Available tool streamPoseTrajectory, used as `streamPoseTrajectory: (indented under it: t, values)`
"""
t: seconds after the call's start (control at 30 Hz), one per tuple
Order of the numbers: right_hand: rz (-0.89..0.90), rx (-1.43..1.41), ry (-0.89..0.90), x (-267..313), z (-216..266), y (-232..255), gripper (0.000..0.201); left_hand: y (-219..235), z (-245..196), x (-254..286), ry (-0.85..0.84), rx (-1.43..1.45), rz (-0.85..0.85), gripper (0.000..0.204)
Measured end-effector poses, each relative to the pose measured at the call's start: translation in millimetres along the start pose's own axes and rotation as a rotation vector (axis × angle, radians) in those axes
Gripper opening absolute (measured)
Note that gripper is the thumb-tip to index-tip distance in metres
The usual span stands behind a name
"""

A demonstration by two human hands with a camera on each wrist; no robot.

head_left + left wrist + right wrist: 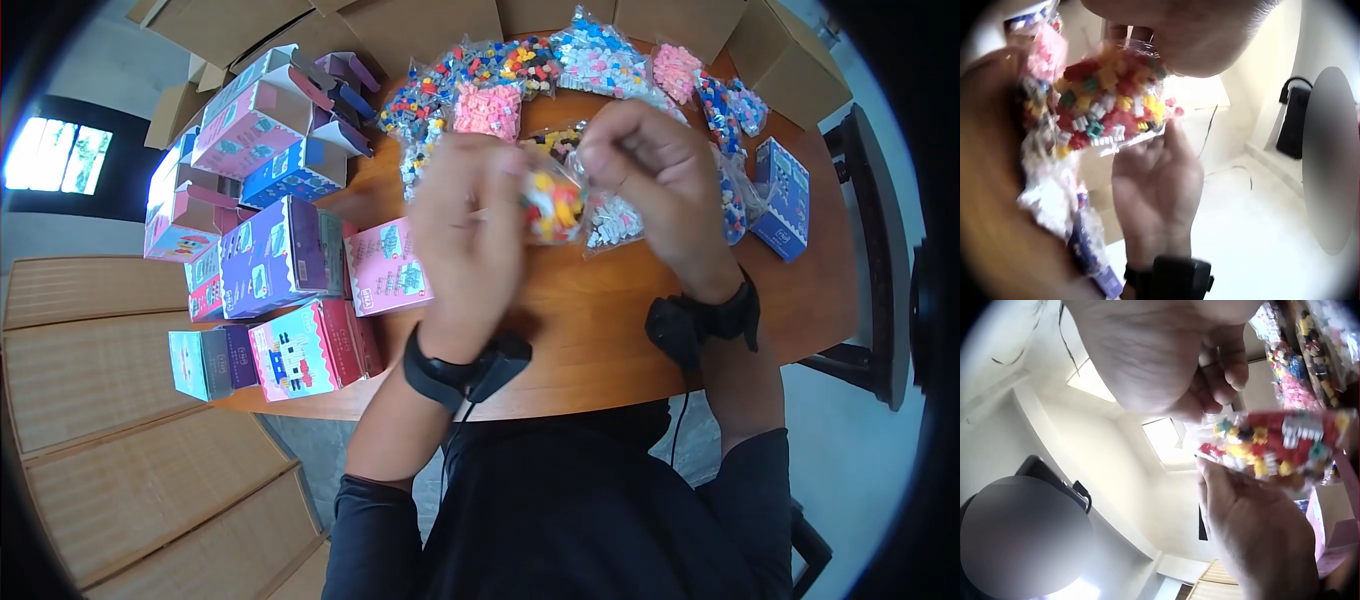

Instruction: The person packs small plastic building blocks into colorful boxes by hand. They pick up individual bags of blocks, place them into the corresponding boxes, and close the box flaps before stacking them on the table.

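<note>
Both hands hold a small clear bag of red, yellow, white and green pieces (556, 208) above the table. The left hand (468, 235) grips the bag's left side; in the right wrist view its fingers lie along the bag's underside. At the other end, the right hand (665, 190) pinches the bag's edge with thumb and curled fingers. The left wrist view shows the bag's mixed pieces (1110, 106) between the left hand (1197, 31) and the right hand (1159, 187). Whether the bag is torn open cannot be told.
Bags of small coloured pieces (600, 65) and a pink bag (487, 110) lie along the table's back. Printed boxes (265, 255) are stacked at the left, some with raised flaps. A purple-blue box (782, 200) stands at the right. Cardboard boxes (420, 50) line the far edge.
</note>
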State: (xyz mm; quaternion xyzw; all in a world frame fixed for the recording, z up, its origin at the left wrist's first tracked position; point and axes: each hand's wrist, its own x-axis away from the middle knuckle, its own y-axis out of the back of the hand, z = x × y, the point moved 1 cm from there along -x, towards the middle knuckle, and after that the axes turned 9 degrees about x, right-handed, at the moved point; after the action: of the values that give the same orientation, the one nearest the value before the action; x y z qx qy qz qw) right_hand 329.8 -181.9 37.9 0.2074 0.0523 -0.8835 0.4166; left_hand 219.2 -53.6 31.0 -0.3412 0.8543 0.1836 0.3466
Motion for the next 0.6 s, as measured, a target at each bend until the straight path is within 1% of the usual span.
streamPoseTrajectory:
  t: [0.03, 0.1, 0.2, 0.23, 0.27, 0.3, 0.4, 0.5, 0.53, 0.6]
  values:
    - [-0.046, 0.015, 0.024, -1, 1, 1, 0.005, 0, 1, 1, 0.004, 0.005, -0.005, 0.01]
    - [-0.135, 0.044, 0.072, -4, 3, 2, 0.005, -1, -4, 0, 0.098, 0.008, -0.022, 0.012]
    - [-0.085, 0.04, 0.056, 0, -5, -1, 0.005, 6, 6, 0, 0.263, 0.137, -0.173, 0.016]
    - [-0.073, 0.041, 0.047, 2, -6, -1, 0.005, 7, 6, -1, 0.303, 0.206, -0.138, 0.015]
    - [-0.075, 0.054, 0.106, -1, -7, 4, 0.006, 8, 5, -2, 0.342, 0.275, -0.107, 0.014]
    - [-0.087, 0.022, 0.089, -1, -7, 5, 0.006, 8, 4, -2, 0.379, 0.345, -0.077, 0.014]
    - [-0.116, -0.04, 0.051, -3, -8, 6, 0.006, -2, -4, -6, 0.501, 0.871, -0.011, 0.017]
    - [-0.142, -0.036, 0.044, -1, -3, 5, 0.008, -3, -6, -2, 0.623, 0.852, 0.115, 0.026]
    - [-0.157, -0.05, 0.052, -1, -3, 4, 0.006, 0, -4, -3, 0.658, 0.816, 0.203, 0.028]
    - [-0.191, -0.077, 0.069, -1, -1, 1, 0.009, 2, -2, -3, 0.666, 0.797, 0.159, 0.028]
